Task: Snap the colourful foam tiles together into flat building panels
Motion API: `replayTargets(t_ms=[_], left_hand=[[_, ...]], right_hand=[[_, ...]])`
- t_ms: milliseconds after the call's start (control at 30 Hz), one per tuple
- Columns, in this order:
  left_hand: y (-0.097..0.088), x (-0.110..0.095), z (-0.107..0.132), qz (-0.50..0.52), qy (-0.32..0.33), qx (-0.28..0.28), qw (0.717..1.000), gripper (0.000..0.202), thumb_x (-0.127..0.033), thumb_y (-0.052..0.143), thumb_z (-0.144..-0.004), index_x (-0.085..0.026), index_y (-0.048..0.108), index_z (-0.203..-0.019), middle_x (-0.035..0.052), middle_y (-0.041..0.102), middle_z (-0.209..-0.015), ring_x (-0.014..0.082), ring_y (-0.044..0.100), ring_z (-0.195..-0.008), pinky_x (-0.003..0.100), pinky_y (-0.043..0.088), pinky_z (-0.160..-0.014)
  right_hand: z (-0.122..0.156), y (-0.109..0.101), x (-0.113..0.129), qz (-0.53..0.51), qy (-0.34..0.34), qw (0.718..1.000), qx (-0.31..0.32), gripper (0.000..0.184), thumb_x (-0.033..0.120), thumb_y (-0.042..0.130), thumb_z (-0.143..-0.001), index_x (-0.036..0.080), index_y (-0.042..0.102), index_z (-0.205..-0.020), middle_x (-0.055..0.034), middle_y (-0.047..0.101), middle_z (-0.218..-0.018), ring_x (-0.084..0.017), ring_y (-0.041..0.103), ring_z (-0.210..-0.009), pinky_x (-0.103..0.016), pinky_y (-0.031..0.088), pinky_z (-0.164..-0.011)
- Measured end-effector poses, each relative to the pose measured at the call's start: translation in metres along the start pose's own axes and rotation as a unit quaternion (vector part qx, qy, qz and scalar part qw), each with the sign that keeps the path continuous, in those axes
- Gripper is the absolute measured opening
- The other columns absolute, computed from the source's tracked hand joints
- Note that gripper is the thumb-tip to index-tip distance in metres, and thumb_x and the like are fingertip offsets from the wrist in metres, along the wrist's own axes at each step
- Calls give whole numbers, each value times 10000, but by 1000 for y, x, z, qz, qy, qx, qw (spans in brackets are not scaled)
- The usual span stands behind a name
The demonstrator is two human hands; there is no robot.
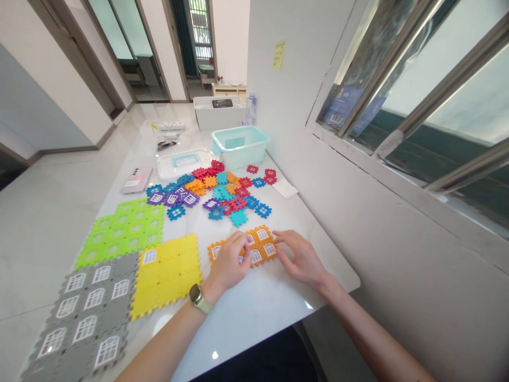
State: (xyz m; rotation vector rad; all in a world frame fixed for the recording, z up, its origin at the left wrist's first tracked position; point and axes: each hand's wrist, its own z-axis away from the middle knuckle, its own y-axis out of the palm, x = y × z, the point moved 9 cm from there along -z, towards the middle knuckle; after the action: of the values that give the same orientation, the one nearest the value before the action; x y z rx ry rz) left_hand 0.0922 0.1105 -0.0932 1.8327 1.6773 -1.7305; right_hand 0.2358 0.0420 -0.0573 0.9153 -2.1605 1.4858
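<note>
Both of my hands rest on a small group of orange window tiles (pixel 260 241) joined together on the white table (pixel 254 307). My left hand (pixel 228 265) lies over the group's left part, fingers bent down onto the tiles. My right hand (pixel 298 257) touches its right edge with fingers pressed on the pieces. A wristwatch (pixel 198 298) is on my left wrist. Beyond the hands lies a loose pile of red, blue, teal, purple and orange tiles (pixel 217 193).
Joined mats lie to the left: yellow (pixel 169 276), lime green (pixel 123 231), grey with windows (pixel 85 313). At the back stand a teal bin (pixel 240 144), its clear lid (pixel 181 162), a white box (pixel 218 111) and a phone (pixel 137 179). The wall runs along the right.
</note>
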Motion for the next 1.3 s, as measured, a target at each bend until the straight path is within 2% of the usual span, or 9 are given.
replayTargets(t_ms=[67, 133, 267, 400, 600, 800, 900, 1000, 1300], left_hand=[[-17, 27, 1, 107, -85, -97, 986, 119, -109, 497, -794, -211, 474, -737, -1, 545, -789, 170, 531, -758, 299, 431, -714], [-23, 47, 3, 197, -141, -139, 960, 105, -141, 516, -786, -211, 470, -722, -25, 489, -717, 151, 476, -684, 268, 389, -648], [-25, 55, 1, 258, -152, -144, 943, 92, -164, 518, -758, -207, 457, -704, -33, 467, -690, 142, 458, -673, 254, 383, -639], [-22, 54, 1, 271, -143, -139, 942, 83, -162, 515, -741, -204, 458, -699, -34, 476, -672, 134, 468, -644, 246, 389, -613], [-24, 53, 1, 252, -135, -156, 945, 81, -149, 478, -778, -210, 444, -735, -47, 449, -650, 121, 455, -601, 229, 368, -564], [-18, 25, 0, 184, -69, -93, 976, 103, -102, 509, -764, -201, 500, -737, -42, 503, -642, 120, 478, -601, 233, 347, -568], [-13, 6, 0, 139, -14, -48, 989, 124, -74, 549, -722, -195, 522, -713, -26, 540, -677, 133, 497, -645, 252, 350, -610], [-12, -9, 2, 74, 46, -6, 996, 130, -65, 564, -705, -193, 541, -702, -9, 565, -705, 156, 527, -696, 269, 365, -646], [-6, 5, 11, -92, 26, 100, 990, 143, -91, 573, -745, -217, 639, -734, 25, 665, -733, 202, 603, -689, 283, 409, -615]], right_hand=[[-14, -32, -10, -105, 44, 984, -137, 297, 324, 416, -954, 202, 560, -725, -44, 605, -697, -177, 565, -660, -323, 466, -630], [-32, -40, -18, -230, 68, 952, -191, 479, 454, 344, -978, 217, 420, -569, 19, 386, -514, -127, 377, -480, -278, 323, -484], [-65, 18, -30, -364, 140, 915, -106, 569, 627, 309, -916, 241, 277, -500, 60, 211, -460, -95, 199, -416, -263, 179, -423], [-64, 80, -43, -342, 188, 920, -48, 516, 562, 412, -861, 259, 247, -477, 75, 179, -429, -83, 155, -397, -249, 141, -380], [-66, 77, -41, -274, 169, 946, -48, 436, 456, 342, -877, 272, 199, -508, 84, 140, -438, -91, 144, -384, -248, 153, -359], [-135, 54, -24, -112, 108, 984, -86, 388, 430, 435, -883, 225, 388, -557, 30, 405, -523, -128, 389, -523, -254, 348, -518], [-185, 72, -32, -20, 96, 994, -53, 156, 347, 580, -791, 196, 609, -762, -12, 621, -707, -172, 557, -687, -279, 446, -679], [-214, 97, -46, 52, 91, 994, 0, 266, 304, 720, -669, 181, 695, -904, -68, 714, -892, -244, 634, -885, -321, 478, -829], [-184, 111, -55, 130, 30, 991, 20, 270, 117, 519, -812, 182, 734, -961, -91, 733, -1037, -262, 609, -1085, -383, 442, -996]])
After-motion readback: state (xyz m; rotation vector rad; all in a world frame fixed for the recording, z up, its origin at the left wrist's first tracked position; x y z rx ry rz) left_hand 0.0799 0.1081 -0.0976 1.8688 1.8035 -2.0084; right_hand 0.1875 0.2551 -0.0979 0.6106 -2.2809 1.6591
